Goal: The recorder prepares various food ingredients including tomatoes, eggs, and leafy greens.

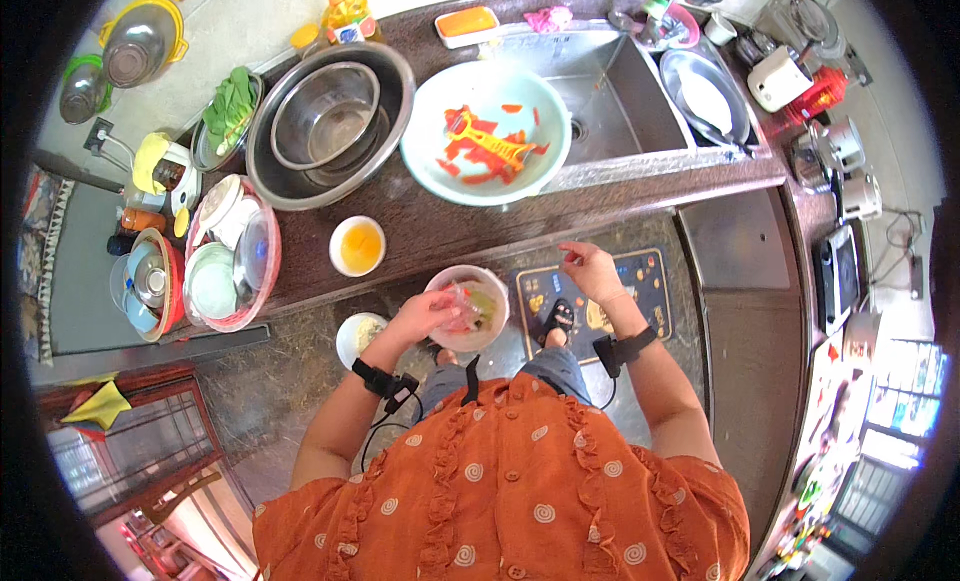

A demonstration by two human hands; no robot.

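Note:
My left hand (426,314) reaches over a white bin (504,299) that stands below the counter's edge. Crumpled clear plastic (466,305) lies at its fingertips; I cannot tell whether they grip it. Inside the bin, green and red scraps show. My right hand (592,269) hovers above a dark printed floor mat (652,281), fingers loosely bent and apart, holding nothing. On the counter, a pale blue basin (427,179) contains orange-red peelings (474,161) and a yellow-handled peeler (491,142). A small white bowl (335,260) of yellow liquid (361,247) sits near the counter's front edge.
Right of the basin is a steel sink (637,93). Nested steel bowls (259,142) and a pink basket (270,273) of dishes occupy the left counter. Under my left forearm stands a white bowl (346,342) with pale contents. A cabinet (750,318) borders my right side.

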